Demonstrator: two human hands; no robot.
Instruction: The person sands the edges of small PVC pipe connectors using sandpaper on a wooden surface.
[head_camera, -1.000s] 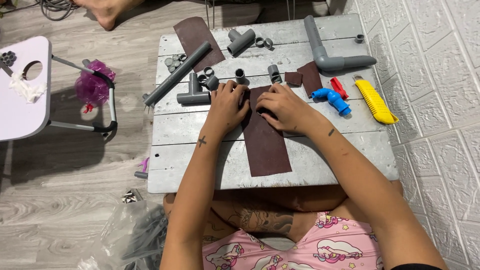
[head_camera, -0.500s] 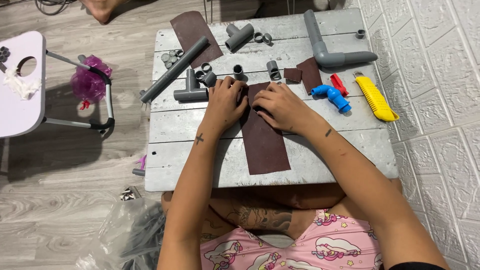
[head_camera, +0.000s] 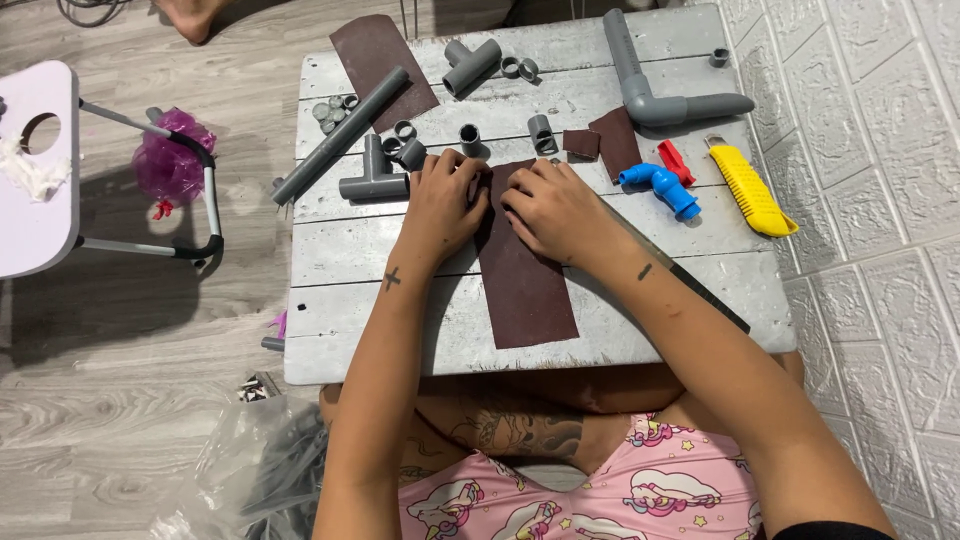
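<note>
Barely shifted, left hand (head_camera: 446, 205) and right hand (head_camera: 556, 207) press curled fingers on the sandpaper strip (head_camera: 527, 285), hiding its top

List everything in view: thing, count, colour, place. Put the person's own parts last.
sandpaper strip: 1, dark brown, table centre, under both hands
sandpaper sheet: 1, dark brown, far left of table
sandpaper scraps: 2, dark brown, right of centre
long pipe: 1, grey, slanting over the left edge
tee fittings: 2, grey, far edge and left of hands
elbow pipe assembly: 1, grey, far right
small couplings and rings: several, grey, scattered at the far side
ball valve: 1, blue with red handle, right
utility knife: 1, yellow, right edge
table: 1, grey-white planks
left hand: pressing the strip
right hand: pressing the strip
</note>
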